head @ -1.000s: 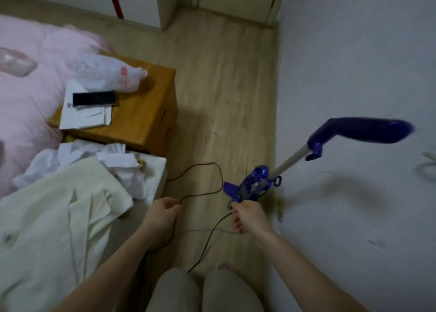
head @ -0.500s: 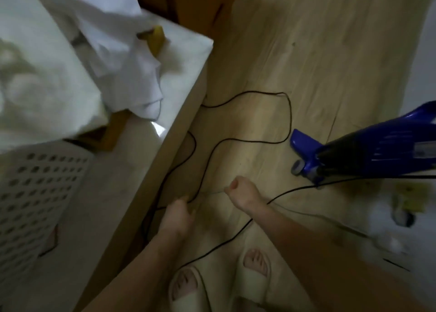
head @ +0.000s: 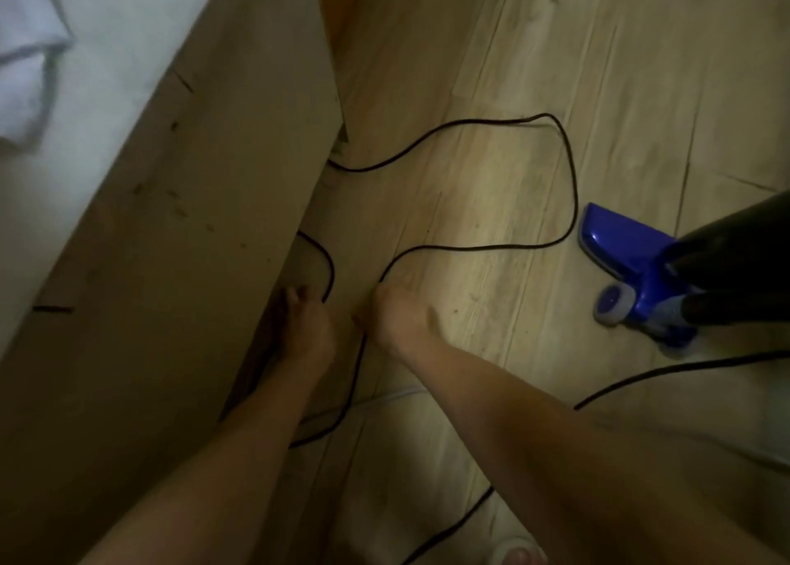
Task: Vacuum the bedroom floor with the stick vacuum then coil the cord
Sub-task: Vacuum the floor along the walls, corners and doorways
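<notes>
Single head-worn view, looking steeply down, close over hands (head: 350, 321) and floor (head: 491, 72)

two hands (left hand (head: 305, 329), right hand (head: 395, 318)), one black cord (head: 564, 171), one blue vacuum (head: 632, 273)

**Dim, soft frame**

You're looking at a dim room. The brightest patch is on the floor (head: 491, 205) centre; the left side and lower corners fall into shadow. Everything's slightly blurred, worst on the white cloth (head: 30, 51). Floorboards bend toward the edges.
</notes>
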### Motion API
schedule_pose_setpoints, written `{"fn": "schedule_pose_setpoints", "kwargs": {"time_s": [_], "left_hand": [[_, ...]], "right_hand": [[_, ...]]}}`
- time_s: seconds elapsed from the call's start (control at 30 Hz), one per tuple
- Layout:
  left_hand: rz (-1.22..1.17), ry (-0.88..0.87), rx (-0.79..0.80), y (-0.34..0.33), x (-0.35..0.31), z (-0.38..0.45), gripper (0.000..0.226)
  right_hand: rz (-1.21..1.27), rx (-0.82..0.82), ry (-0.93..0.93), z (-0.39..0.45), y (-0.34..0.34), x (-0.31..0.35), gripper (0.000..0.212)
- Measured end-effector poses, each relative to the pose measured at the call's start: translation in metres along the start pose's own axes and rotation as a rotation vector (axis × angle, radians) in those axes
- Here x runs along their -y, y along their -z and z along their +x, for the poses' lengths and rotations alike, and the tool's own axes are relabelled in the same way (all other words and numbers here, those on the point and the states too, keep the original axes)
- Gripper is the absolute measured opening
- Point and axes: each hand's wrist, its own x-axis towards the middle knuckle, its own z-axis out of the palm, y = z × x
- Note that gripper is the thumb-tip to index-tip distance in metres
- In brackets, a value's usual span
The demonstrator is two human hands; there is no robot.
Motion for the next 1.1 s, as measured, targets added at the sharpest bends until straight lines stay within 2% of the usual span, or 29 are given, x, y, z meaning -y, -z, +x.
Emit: {"fn": "schedule_pose_setpoints", "kwargs": {"time_s": [0.07, 0.13, 0.27, 0.37, 0.47, 0.53, 0.63, 0.73, 0.8, 0.87, 1.0, 1.1], "left_hand": [[0.045, -0.035, -0.034, -0.004, 0.001, 0.001, 0.044], [-0.011, -0.058, 0.011, -0.007, -0.003, -0.007, 0.035], [-0.284, -0.104, 0.132, 0.0, -0.021, -0.051, 0.022], [-0.48, -0.163, 0.243, 0.025, -0.035, -0.105, 0.016], [-0.711, -0.199, 0.377, 0.068, -0.051, -0.176, 0.024], [-0.776, -0.212, 0.434, 0.102, -0.058, -0.223, 0.025], [-0.821, -0.204, 0.496, 0.155, -0.064, -0.286, 0.02], [-0.891, -0.197, 0.466, 0.216, -0.06, -0.345, 0.018], [-0.958, -0.22, 0.442, 0.254, -0.053, -0.383, 0.018], [-1.011, -0.244, 0.441, 0.284, -0.041, -0.415, 0.018], [-0.959, -0.279, 0.395, 0.331, -0.008, -0.464, 0.013], [-0.819, -0.349, 0.383, 0.356, 0.019, -0.502, 0.007]], "right_hand": [[0.029, -0.038, -0.002, -0.003, -0.006, 0.005, 0.021], [0.137, -0.052, -0.054, -0.015, -0.006, 0.001, 0.024], [0.438, -0.087, -0.254, -0.06, 0.019, -0.023, 0.01], [0.836, -0.139, -0.344, -0.105, 0.048, -0.033, 0.02], [1.002, -0.159, -0.413, -0.157, 0.09, -0.032, 0.025], [0.999, -0.126, -0.439, -0.196, 0.127, -0.022, 0.025], [0.83, 0.017, -0.443, -0.257, 0.181, 0.002, 0.019], [0.649, 0.154, -0.375, -0.315, 0.226, 0.031, 0.018], [0.697, 0.211, -0.352, -0.357, 0.254, 0.051, 0.013], [0.825, 0.22, -0.332, -0.397, 0.275, 0.07, 0.01], [0.93, 0.174, -0.279, -0.474, 0.29, 0.103, 0.014], [0.957, 0.119, -0.298, -0.535, 0.287, 0.122, 0.019]]}}
